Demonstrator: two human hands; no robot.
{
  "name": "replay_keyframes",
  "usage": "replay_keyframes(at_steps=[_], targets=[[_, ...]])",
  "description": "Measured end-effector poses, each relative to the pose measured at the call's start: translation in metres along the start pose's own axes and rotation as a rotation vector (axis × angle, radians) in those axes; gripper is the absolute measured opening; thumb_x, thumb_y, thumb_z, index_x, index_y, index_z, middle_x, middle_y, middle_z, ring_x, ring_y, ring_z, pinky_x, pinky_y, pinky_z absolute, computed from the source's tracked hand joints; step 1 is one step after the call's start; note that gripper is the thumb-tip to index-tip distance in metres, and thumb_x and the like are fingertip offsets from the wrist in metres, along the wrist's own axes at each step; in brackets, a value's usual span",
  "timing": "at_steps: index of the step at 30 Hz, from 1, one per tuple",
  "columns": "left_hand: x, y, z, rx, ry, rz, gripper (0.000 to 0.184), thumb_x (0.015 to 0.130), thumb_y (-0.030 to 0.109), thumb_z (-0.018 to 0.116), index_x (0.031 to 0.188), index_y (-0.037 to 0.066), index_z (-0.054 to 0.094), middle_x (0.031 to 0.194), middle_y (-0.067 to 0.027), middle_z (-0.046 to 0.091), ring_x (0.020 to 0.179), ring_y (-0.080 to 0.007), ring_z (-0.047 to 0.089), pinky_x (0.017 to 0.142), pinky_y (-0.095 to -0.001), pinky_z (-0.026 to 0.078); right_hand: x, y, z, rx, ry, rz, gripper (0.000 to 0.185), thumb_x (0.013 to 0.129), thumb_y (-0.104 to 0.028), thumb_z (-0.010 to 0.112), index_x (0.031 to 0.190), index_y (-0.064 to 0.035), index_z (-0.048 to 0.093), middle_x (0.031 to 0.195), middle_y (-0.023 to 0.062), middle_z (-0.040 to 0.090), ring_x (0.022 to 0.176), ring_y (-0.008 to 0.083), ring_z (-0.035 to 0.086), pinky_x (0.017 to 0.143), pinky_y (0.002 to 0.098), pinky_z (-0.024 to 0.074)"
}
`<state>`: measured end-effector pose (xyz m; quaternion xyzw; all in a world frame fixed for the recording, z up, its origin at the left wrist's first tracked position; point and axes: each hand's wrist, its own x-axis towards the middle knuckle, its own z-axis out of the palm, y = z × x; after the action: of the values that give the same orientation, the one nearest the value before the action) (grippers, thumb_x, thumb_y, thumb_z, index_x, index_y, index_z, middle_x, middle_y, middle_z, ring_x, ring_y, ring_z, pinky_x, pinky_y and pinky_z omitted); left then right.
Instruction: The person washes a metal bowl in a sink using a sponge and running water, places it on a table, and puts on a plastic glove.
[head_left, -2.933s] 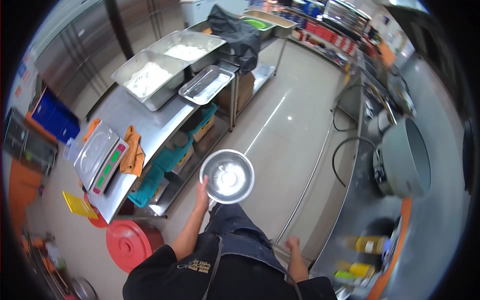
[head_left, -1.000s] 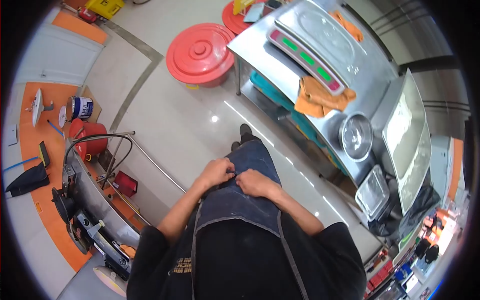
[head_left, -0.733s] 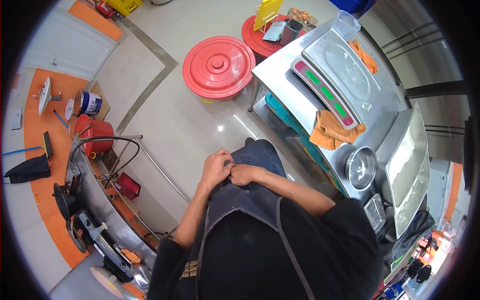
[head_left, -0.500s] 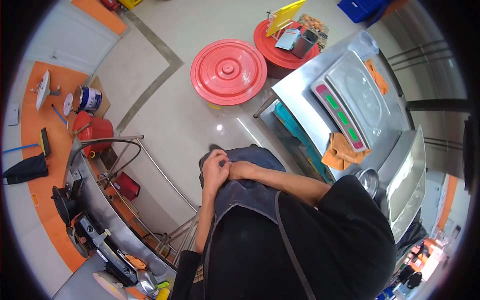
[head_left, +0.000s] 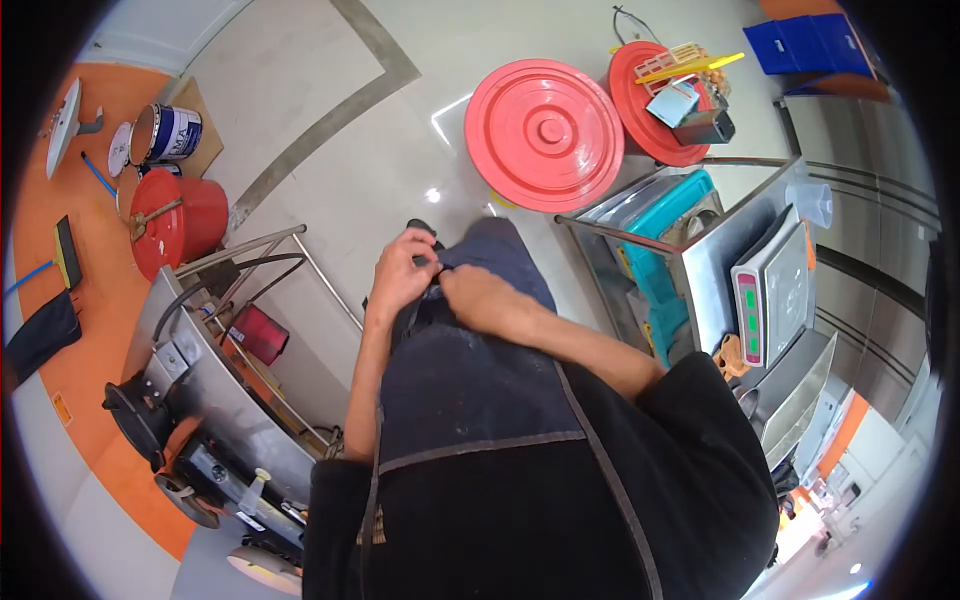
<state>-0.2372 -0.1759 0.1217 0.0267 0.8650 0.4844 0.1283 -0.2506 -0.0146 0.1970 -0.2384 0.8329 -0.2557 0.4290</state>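
Observation:
Both hands meet at the front of the dark blue apron, near the waist. My left hand has its fingers bent, thumb and forefinger pinched together at the apron's edge. Beside it, touching or nearly so, my right hand is closed against the apron cloth. Whatever is between the fingers of either hand is too small to make out. The lower part of the apron hangs over the legs, and a dark shoe shows just beyond the left hand.
Red lidded tubs stand on the floor ahead. At right is a steel table with a scale. A steel counter with a burner lies at left, near a red bucket and a metal rail.
The metal bowl carried earlier was set on the steel table, and both hands came to the apron. The view has since turned, shifting the tubs right. The hands remain together at the waist.

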Motion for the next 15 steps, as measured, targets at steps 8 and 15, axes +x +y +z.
replay_keyframes(at_steps=[8,15], targets=[[0.146,-0.013,-0.106,0.130,-0.274,-0.022,0.007,0.064,0.010,0.068,0.068,0.006,0.063,0.098,-0.0040,0.060,0.089,-0.0242,0.058,0.071,-0.0334,0.046,0.091,0.005,-0.094,0.127,0.201,-0.005,0.031,0.070,0.007,0.053,0.101,0.0058,0.053,0.079,0.0266,0.059,0.082,0.0390,0.059,0.073,0.0447,0.0467],[0.304,-0.027,-0.183,0.184,-0.234,-0.050,0.007,0.065,0.008,0.067,0.070,0.006,0.063,0.094,-0.0060,0.060,0.089,-0.0265,0.058,0.076,-0.0350,0.045,0.200,0.009,-0.253,0.216,0.359,-0.093,0.028,0.074,0.005,0.054,0.102,0.0000,0.055,0.075,0.0144,0.063,0.074,0.0297,0.062,0.066,0.0359,0.0475]])
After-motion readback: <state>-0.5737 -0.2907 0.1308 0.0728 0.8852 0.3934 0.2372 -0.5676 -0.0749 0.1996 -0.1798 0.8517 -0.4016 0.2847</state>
